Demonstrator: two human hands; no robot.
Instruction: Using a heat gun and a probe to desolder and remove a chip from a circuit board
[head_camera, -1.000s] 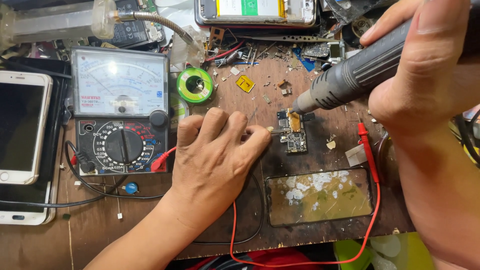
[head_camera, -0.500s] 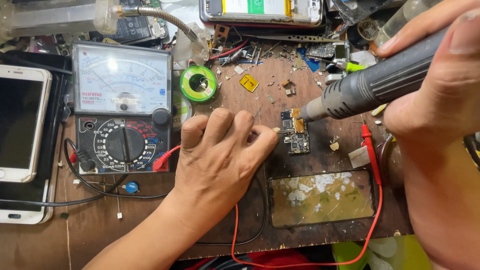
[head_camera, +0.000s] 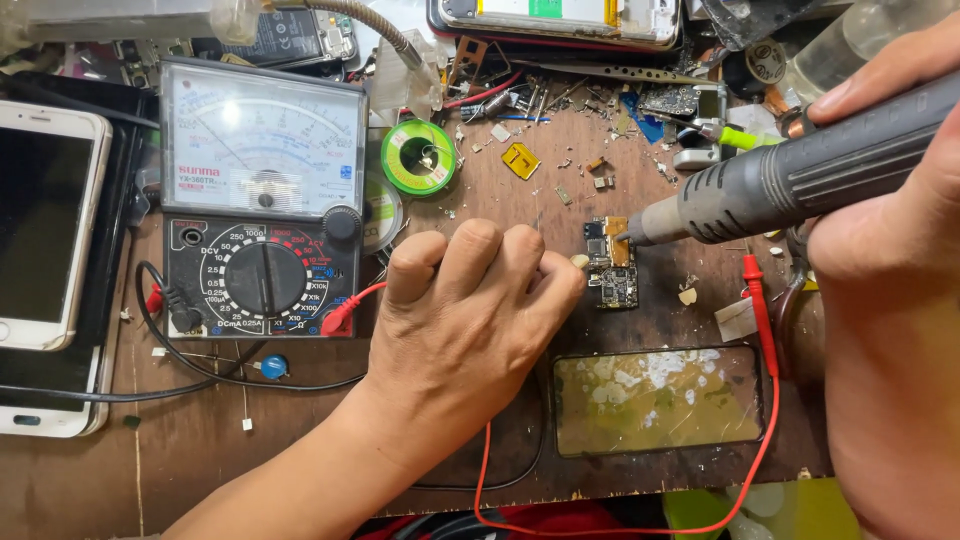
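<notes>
Holding: the right hand (head_camera: 890, 290) is clamped around a grey hot-air handpiece (head_camera: 800, 180) at the right, nozzle aimed left and down.
Nozzle: its tip sits just over the far end of a small circuit board (head_camera: 612, 265), mid-bench.
Left hand: the left hand (head_camera: 470, 320) rests knuckles-up on the wooden bench (head_camera: 300, 440), fingers curled, fingertip just beside the board's left edge; whether it pinches anything cannot be told.
Meter: an analogue multimeter (head_camera: 262, 195) stands far left of that hand, its red lead (head_camera: 620, 500) looping along the near edge.
Solder: a green-rimmed solder spool (head_camera: 418, 157) lies just right of the meter.
Glass: a cracked phone screen (head_camera: 655, 400) lies near the board, on the near side.
Phone: a white phone (head_camera: 45, 225) lies at the far left.
</notes>
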